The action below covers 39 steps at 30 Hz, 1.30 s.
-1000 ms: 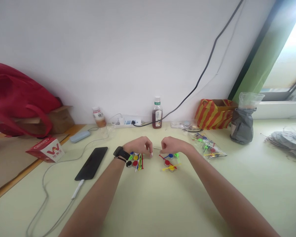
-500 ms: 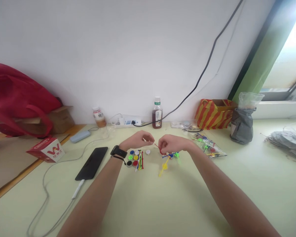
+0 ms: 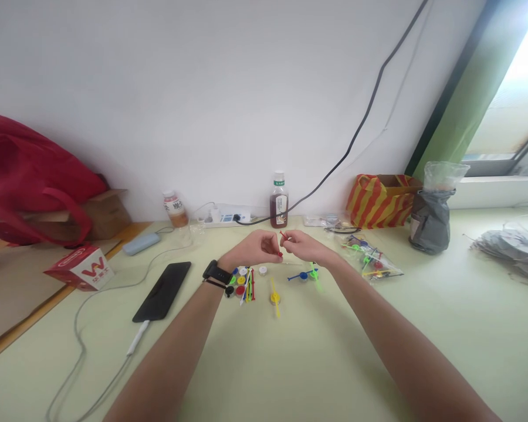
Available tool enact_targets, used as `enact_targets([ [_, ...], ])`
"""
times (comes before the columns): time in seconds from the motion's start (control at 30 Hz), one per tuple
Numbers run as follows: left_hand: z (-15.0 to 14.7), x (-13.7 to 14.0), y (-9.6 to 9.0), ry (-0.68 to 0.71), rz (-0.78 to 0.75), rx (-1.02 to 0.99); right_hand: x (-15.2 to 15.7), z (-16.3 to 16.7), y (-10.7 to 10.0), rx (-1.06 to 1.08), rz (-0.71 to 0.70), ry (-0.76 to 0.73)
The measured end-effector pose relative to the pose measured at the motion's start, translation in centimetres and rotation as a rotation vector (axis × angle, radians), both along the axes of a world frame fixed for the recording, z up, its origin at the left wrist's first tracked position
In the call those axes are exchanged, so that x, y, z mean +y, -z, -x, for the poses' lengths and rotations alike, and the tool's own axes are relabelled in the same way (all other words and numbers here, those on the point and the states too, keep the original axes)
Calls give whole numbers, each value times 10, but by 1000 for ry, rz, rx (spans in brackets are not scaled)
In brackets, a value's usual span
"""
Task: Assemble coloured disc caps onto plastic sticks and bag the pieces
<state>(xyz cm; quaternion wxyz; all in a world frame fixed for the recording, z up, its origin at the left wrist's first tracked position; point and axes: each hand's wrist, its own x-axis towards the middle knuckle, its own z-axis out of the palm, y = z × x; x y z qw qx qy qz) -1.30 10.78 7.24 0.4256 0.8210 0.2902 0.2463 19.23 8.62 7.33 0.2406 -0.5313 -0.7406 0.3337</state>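
My left hand [image 3: 259, 248], below a black wristband, pinches a small red plastic piece [image 3: 280, 254], mostly hidden by the fingers. Close beside it, my right hand [image 3: 300, 243] has thumb and fingertips closed on a thin red plastic arrow [image 3: 284, 235]. Below the hands lies a yellow arrow spinner [image 3: 275, 299] on a round base. A blue spinner [image 3: 303, 276] and a green one [image 3: 314, 274] rest under my right wrist. Near my left wrist are several coloured round bases, including a red one [image 3: 240, 291], beside a row of loose arrows [image 3: 250, 285]. One white base [image 3: 263, 271] sits apart.
A clear bag of spinner parts [image 3: 372, 258] lies right of my right wrist. Behind are a dark drink bottle [image 3: 278, 202], a power strip [image 3: 229, 219] and a striped bag [image 3: 378, 202]. To the left are a phone [image 3: 162, 291], its cable and a red-white box [image 3: 80, 266].
Both hands have come together higher up, and red pieces now show in each. The yellow spinner has shifted left and turned more upright. The blue and green spinners are more exposed.
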Motion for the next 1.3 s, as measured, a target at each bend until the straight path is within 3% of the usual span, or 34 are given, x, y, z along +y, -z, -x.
enact_targets([
  [0.13, 0, 3, 15, -27, -121, 239, 4, -5, 10, -153, 27, -3],
  [0.27, -3, 6, 28, -7, -126, 337, 5, -11, 14, -268, 35, -69],
  [0.43, 8, 11, 21, -81, -237, 337, 0, -12, 6, -331, -12, -159],
  [0.63, 23, 22, 12, -166, -302, 309, -15, 14, 2, -246, -65, -645],
  [0.73, 26, 23, 9, -171, -298, 322, -20, 29, 8, -274, -40, -712],
  [0.9, 29, 16, -8, -162, -267, 284, -21, 31, 8, -154, -65, -621],
  [1.17, 19, -2, -36, -148, 27, -25, -7, 12, -7, 469, 45, -143],
  [1.3, 11, -10, -38, -87, -33, -19, -2, 10, -4, 601, 101, -104],
])
